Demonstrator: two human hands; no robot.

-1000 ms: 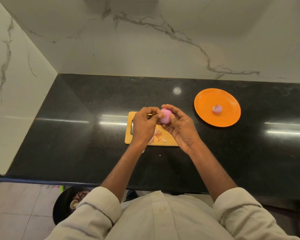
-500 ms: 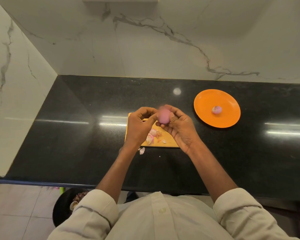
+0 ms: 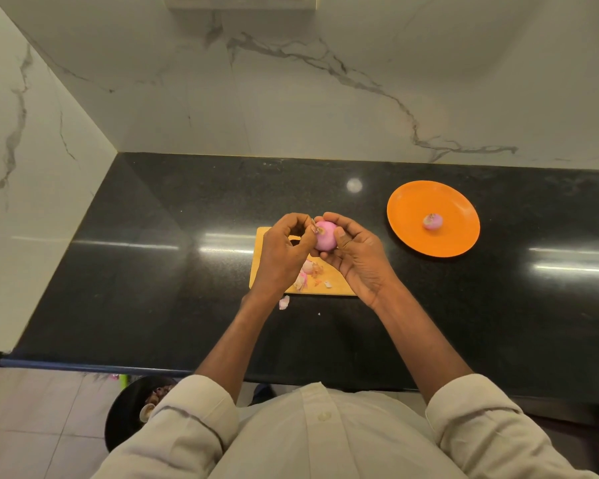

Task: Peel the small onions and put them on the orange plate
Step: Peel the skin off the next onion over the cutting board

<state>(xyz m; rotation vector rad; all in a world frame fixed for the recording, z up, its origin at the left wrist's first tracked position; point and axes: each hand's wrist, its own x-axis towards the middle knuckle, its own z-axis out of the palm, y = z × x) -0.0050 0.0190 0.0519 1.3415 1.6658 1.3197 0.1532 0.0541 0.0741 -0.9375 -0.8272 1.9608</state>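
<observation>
My right hand (image 3: 357, 257) cups a small pink onion (image 3: 325, 236) above the wooden cutting board (image 3: 339, 288), thumb on its right side. My left hand (image 3: 284, 250) is curled beside it, its fingertips pinching a bit of skin at the onion's top left. One peeled onion (image 3: 432, 221) lies near the middle of the orange plate (image 3: 412, 236), which sits on the black counter to the right of my hands.
Onion peel scraps (image 3: 308, 274) lie on the board, and one piece of peel (image 3: 284, 302) lies on the counter (image 3: 153, 271) just in front of it. A dark bin (image 3: 128, 413) with scraps stands on the floor below the counter edge. Marble walls close the back and left.
The onion has been turned a little in my right hand and my left fingers have come back to its top. More peel now lies on the board.
</observation>
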